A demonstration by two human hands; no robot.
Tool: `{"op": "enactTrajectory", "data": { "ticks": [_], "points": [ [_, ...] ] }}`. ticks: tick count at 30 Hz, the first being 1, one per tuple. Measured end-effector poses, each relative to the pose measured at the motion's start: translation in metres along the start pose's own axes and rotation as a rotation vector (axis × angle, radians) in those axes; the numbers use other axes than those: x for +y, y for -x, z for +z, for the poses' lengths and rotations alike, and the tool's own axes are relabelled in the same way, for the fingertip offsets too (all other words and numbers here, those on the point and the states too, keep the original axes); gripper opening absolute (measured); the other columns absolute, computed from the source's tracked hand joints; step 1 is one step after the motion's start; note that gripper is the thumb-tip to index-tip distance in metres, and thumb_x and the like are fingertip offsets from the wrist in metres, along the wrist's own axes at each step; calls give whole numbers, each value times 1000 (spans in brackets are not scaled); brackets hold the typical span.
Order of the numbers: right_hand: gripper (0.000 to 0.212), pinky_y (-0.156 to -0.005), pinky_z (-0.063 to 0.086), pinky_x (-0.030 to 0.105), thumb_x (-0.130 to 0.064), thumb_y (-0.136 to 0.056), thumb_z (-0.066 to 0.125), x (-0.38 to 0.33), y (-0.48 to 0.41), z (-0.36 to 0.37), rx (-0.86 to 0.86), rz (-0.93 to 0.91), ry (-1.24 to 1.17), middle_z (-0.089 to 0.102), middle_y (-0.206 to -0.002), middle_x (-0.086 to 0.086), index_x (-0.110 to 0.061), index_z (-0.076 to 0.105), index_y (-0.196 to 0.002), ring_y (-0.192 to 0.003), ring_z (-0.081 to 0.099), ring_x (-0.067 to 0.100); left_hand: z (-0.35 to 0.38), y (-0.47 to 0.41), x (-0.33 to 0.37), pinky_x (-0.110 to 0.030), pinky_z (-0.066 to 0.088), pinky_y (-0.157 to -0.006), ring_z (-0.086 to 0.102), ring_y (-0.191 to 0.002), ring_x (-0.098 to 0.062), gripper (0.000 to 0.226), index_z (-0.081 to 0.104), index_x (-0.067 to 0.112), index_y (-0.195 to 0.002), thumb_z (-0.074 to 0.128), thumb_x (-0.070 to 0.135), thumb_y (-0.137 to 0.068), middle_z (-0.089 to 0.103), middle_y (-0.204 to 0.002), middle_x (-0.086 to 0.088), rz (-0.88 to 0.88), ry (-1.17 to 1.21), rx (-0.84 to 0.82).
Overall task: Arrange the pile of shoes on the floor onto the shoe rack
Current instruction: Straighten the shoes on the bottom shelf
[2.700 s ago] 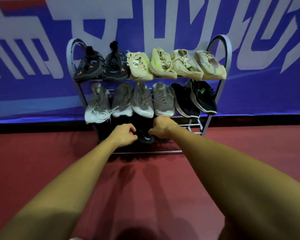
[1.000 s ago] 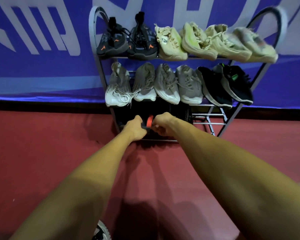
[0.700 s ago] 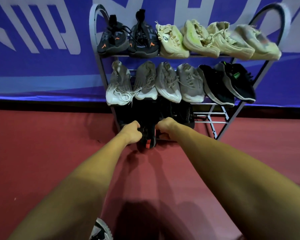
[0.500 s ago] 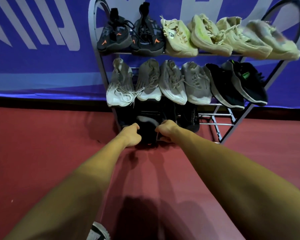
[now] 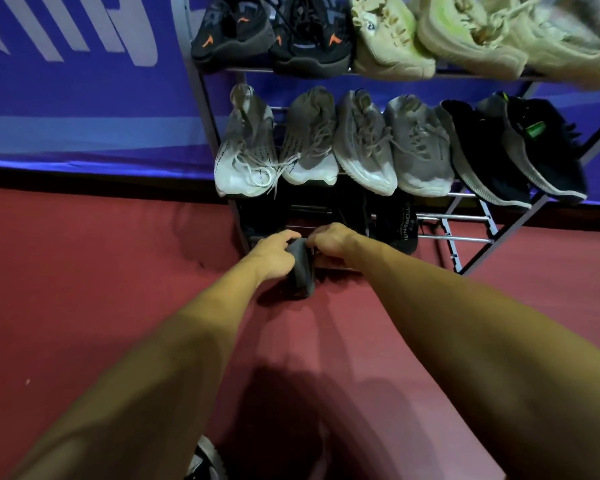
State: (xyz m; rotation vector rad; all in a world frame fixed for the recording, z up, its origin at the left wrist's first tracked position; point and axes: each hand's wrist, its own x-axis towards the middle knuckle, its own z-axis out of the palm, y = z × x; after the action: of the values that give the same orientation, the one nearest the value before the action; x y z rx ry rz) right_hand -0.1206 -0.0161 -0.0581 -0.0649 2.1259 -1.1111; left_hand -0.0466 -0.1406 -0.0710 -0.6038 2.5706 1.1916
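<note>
A grey metal shoe rack (image 5: pixel 471 239) stands against the blue wall. Its top shelf holds black shoes (image 5: pixel 272 36) and pale yellow shoes (image 5: pixel 430 39). The middle shelf carries grey shoes (image 5: pixel 361 140) and black shoes (image 5: pixel 510 147). On the dark bottom shelf sits a black shoe with lettering (image 5: pixel 400 225). At the front of that shelf, both hands hold a dark grey shoe (image 5: pixel 302 270) that hangs down toward the floor. My left hand (image 5: pixel 272 256) grips its left side and my right hand (image 5: pixel 329 239) its right side.
The floor is red carpet (image 5: pixel 101 271). Behind the rack hangs a blue banner with white lettering (image 5: pixel 84 64). The right part of the bottom shelf shows bare metal bars. The toe of a worn shoe (image 5: pixel 205 460) shows at the bottom edge.
The view has moved closer and lower toward the rack. The dark shoe between my hands has turned and shifted at the bottom shelf's front; its red-orange part no longer shows.
</note>
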Motion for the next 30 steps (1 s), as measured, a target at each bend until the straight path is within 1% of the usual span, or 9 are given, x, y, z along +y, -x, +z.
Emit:
{"op": "enactTrajectory", "data": {
  "ticks": [2, 4, 9, 13, 16, 19, 21, 23, 30],
  "points": [
    [21, -55, 46, 24, -21, -97, 57, 3, 6, -4, -2, 57, -31, 60, -81, 12, -4, 67, -103, -63, 60, 22, 3, 6, 2, -18, 49, -67, 63, -82, -15, 59, 54, 26, -137, 45, -3, -87, 67, -124, -10, -1, 75, -37],
    [26, -44, 37, 18, -37, -98, 58, 6, 15, -6, -5, 100, -67, 55, -74, 5, -13, 59, -89, -56, 53, 15, 5, 14, 6, -14, 41, -50, 54, -66, -10, 62, 52, 21, -137, 44, -11, -85, 68, -119, -12, -8, 147, -63],
    [33, -51, 32, 23, -40, -91, 68, 10, 42, -15, -36, 93, -103, 56, -67, 2, -17, 57, -71, -55, 50, 14, 4, 29, 15, -33, 44, -65, 54, -74, -23, 43, 65, 18, -116, 57, -5, -80, 69, -94, -13, 17, 298, -55],
    [29, -49, 24, 25, -32, -88, 60, 14, 67, -22, -126, 136, 0, 55, -66, 8, -14, 55, -66, -52, 46, 19, 11, 49, 20, -33, 42, -71, 54, -76, -20, 17, 69, 22, -98, 72, 11, -85, 71, -82, -2, 9, 338, -46],
    [21, -46, 26, 21, -27, -84, 57, 17, 81, -30, -92, 131, -20, 60, -66, 9, -14, 57, -68, -53, 51, 19, 16, 63, 26, -24, 41, -62, 54, -72, -12, 5, 70, 23, -95, 70, 27, -91, 66, -77, 2, -22, 325, -34],
    [9, -50, 31, 20, -24, -79, 58, 18, 90, -37, -67, 104, -89, 64, -67, 6, -16, 58, -76, -54, 60, 16, 18, 72, 32, -22, 38, -55, 49, -59, -9, 5, 71, 21, -89, 67, 20, -91, 63, -71, 1, 6, 237, 36],
    [8, -53, 33, 20, -21, -81, 57, 22, 99, -43, -49, 88, -119, 62, -56, 2, -15, 55, -76, -44, 61, 12, 17, 76, 35, -26, 45, -65, 56, -67, -12, 7, 70, 23, -81, 69, 19, -86, 67, -79, 0, 2, 177, 123],
    [21, -46, 26, 18, -17, -87, 53, 26, 111, -51, -37, 66, -137, 50, -38, -3, -16, 46, -68, -28, 46, 7, 15, 80, 36, -29, 48, -74, 60, -78, -18, 11, 68, 23, -74, 72, 28, -83, 69, -83, 0, -35, 149, 195],
    [17, -48, 19, 21, -10, -79, 58, 32, 127, -68, -46, 80, -322, 38, -57, -1, -17, 45, -71, -43, 30, 8, 13, 103, 46, -23, 40, -55, 58, -70, -16, 39, 53, 26, -113, 67, 47, -83, 61, -92, -2, -175, 368, 111]
  ]
}}
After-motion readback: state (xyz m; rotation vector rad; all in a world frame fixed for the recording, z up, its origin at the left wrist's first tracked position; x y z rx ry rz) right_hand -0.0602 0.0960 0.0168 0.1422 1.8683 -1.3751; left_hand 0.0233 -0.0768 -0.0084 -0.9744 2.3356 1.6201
